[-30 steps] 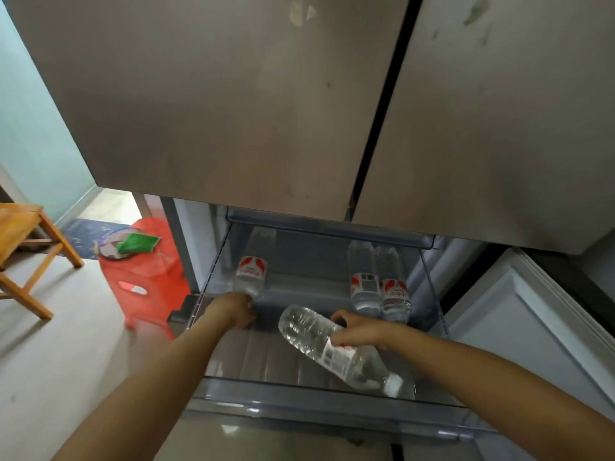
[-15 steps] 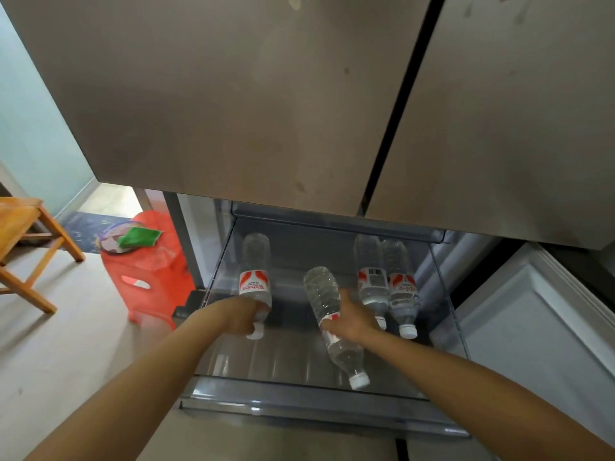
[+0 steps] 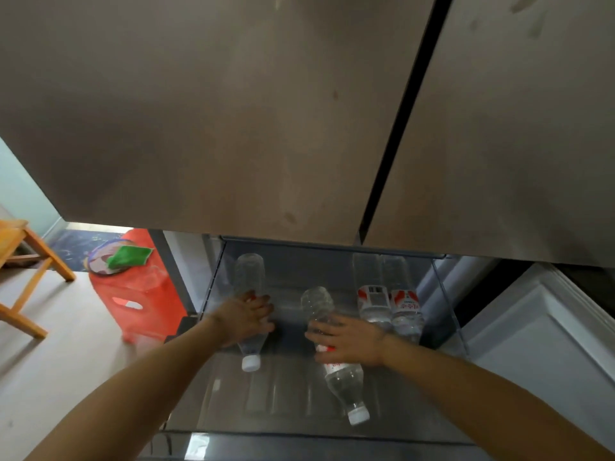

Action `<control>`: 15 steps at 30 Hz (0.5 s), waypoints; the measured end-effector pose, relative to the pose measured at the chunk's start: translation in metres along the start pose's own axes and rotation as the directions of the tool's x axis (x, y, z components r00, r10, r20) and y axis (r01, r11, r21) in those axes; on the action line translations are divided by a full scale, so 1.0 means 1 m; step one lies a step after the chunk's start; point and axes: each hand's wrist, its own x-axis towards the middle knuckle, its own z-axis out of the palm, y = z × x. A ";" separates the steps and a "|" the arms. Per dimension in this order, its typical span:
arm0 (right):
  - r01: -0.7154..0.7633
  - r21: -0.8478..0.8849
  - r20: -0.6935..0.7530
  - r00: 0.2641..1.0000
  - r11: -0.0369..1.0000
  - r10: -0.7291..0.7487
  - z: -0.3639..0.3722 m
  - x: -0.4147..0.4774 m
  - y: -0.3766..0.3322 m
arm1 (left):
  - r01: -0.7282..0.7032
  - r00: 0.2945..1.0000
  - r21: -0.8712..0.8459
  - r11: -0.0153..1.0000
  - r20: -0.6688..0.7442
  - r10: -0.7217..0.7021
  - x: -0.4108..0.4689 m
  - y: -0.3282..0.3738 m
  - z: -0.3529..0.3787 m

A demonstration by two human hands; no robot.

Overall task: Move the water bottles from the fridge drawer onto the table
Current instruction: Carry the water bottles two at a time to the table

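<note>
The clear fridge drawer (image 3: 299, 435) is pulled out below the closed fridge doors. Several clear water bottles with red-and-white labels lie in it, caps toward me. My left hand (image 3: 248, 319) grips the left water bottle (image 3: 249, 274) around its label, fingers curled over it. My right hand (image 3: 346, 341) rests with spread fingers across the middle water bottle (image 3: 346, 384), which lies at a slant. Two more bottles (image 3: 372, 301) (image 3: 404, 306) lie side by side against the drawer's right wall, untouched.
The brown fridge doors (image 3: 233, 111) hang over the back of the drawer. A red plastic stool (image 3: 139, 294) with a green cloth on it stands at the left, a wooden chair (image 3: 30, 261) beyond it. A white panel (image 3: 539, 327) juts out at the right.
My right hand has laid the middle bottle down in the drawer and now lies flat across it. My left hand has slid from the left bottle's neck up onto its label.
</note>
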 end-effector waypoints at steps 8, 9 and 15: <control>-0.200 0.381 -0.171 0.944 0.903 0.281 0.002 -0.011 -0.014 | -0.041 0.991 -0.133 0.990 -0.131 0.024 -0.003 0.015 -0.018; -0.224 0.423 -0.186 0.927 0.878 0.326 -0.002 -0.016 -0.015 | -0.024 0.989 -0.200 0.980 -0.151 -0.007 -0.007 0.020 -0.021; -0.137 0.846 -0.149 0.868 0.516 0.475 -0.025 -0.050 -0.017 | -0.053 0.939 -0.667 0.743 -0.287 -0.191 -0.042 0.025 -0.024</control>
